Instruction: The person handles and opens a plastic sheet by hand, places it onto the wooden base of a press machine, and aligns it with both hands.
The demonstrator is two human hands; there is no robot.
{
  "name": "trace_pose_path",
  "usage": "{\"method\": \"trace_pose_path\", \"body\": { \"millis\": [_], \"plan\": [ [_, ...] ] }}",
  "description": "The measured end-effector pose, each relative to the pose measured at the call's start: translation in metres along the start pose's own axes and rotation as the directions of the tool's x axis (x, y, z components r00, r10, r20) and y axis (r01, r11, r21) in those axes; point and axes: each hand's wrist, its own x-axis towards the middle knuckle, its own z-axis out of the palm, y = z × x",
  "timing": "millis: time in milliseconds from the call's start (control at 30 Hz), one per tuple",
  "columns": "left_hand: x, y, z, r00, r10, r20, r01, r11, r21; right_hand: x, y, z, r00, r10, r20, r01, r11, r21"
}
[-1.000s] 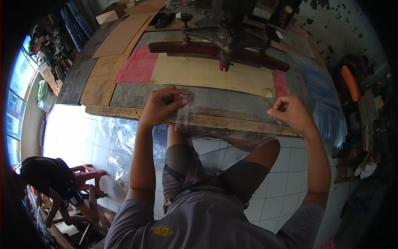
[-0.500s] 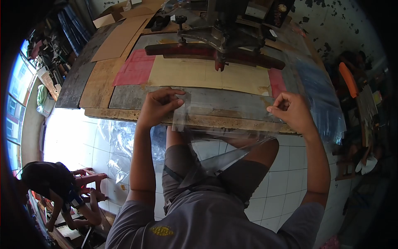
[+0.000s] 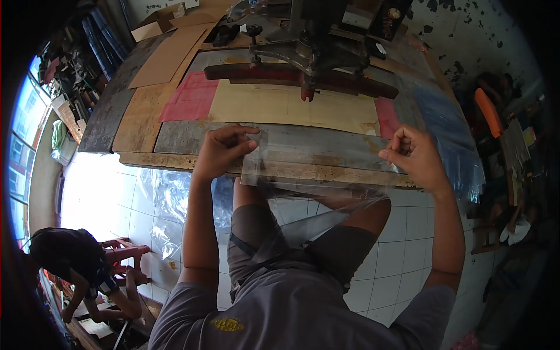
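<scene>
A clear plastic sheet point(image 3: 303, 175) hangs over the table's front edge and down onto my lap. My left hand point(image 3: 226, 150) pinches its upper left corner between thumb and index finger. On the right, my right hand point(image 3: 413, 156) pinches the sheet's other upper corner, its fingers curled. Beyond both hands lies a long cream sheet point(image 3: 286, 108), with a pink piece point(image 3: 189, 98) at its left end and a smaller pink piece point(image 3: 386, 114) at its right. A dark red press bar point(image 3: 251, 72) stands above the cream sheet.
Brown cardboard point(image 3: 172, 55) lies at the back left of the table point(image 3: 134, 125). Stacked clear bluish plastic point(image 3: 446, 134) covers its right side. Crumpled plastic point(image 3: 166, 198) is below the front edge at left. Another person point(image 3: 73, 256) sits at the lower left, beside a red stool point(image 3: 125, 251).
The view has shifted slightly, so the press and table appear a little lower and further left. My right hand has moved slightly right and up relative to the table. Both hands keep their pinch.
</scene>
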Motion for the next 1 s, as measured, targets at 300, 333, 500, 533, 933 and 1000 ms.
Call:
{"method": "trace_pose_path", "body": {
  "millis": [300,333,500,533,933,1000],
  "plan": [
    [0.000,-0.005,-0.002,1.000,0.027,0.004,-0.027,1.000,-0.002,-0.008,0.007,-0.007,0.997,-0.072,0.039,0.069,0.994,0.081],
    [0.000,-0.003,-0.002,1.000,0.024,0.002,-0.024,1.000,-0.006,-0.009,0.007,-0.008,0.995,-0.084,0.050,0.080,0.992,0.093],
    [-0.001,0.001,0.000,1.000,0.006,-0.012,-0.006,1.000,-0.004,-0.013,0.004,-0.012,0.995,-0.051,0.088,0.040,0.992,0.121],
    [-0.001,0.001,0.000,1.000,0.007,-0.011,-0.007,1.000,-0.009,-0.013,0.004,-0.012,0.995,-0.040,0.094,0.027,0.990,0.136],
    [-0.001,0.000,-0.002,1.000,-0.002,-0.013,0.002,1.000,-0.027,-0.009,0.017,-0.003,0.998,-0.026,-0.059,0.038,0.978,0.203],
    [-0.002,0.001,-0.003,1.000,0.001,-0.015,-0.001,1.000,0.003,-0.008,0.021,0.000,0.996,-0.042,-0.083,0.057,0.980,0.190]
  ]
}}
